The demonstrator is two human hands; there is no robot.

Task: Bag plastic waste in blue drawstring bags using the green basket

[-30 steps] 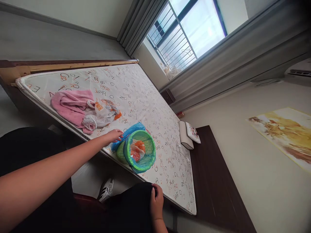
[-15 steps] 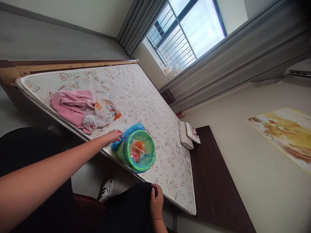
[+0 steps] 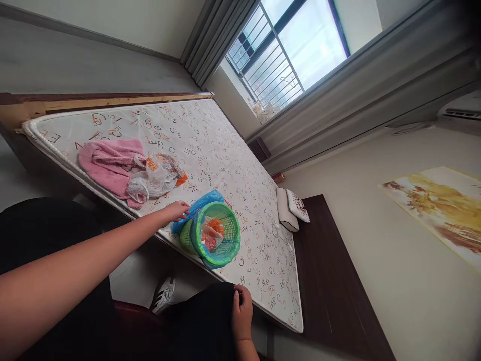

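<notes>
My left hand (image 3: 176, 211) reaches in from the left over the mattress edge, fingers loosely extended and slightly apart, at a crumpled blue plastic bag (image 3: 207, 199). The fingertips appear to touch this bag. Just right of them, a green mesh basket (image 3: 189, 238) lies tilted on the mattress with its mouth facing me. Blue plastic shows round its rim, and an orange-and-white plastic bag (image 3: 212, 232) is inside. Farther left lie a pink cloth (image 3: 108, 163) and a clear-and-orange plastic bag (image 3: 158, 178) touching it. My right hand (image 3: 242, 308) rests loosely on my black-clad knee, holding nothing visible.
The letter-printed mattress (image 3: 225, 150) lies on a wooden bed frame (image 3: 112, 103). Pillows (image 3: 288, 209) rest beside the dark headboard (image 3: 338, 271). Behind are a barred window (image 3: 270, 65) and grey curtains (image 3: 218, 37). My shoe (image 3: 164, 296) is on the floor below the bed edge.
</notes>
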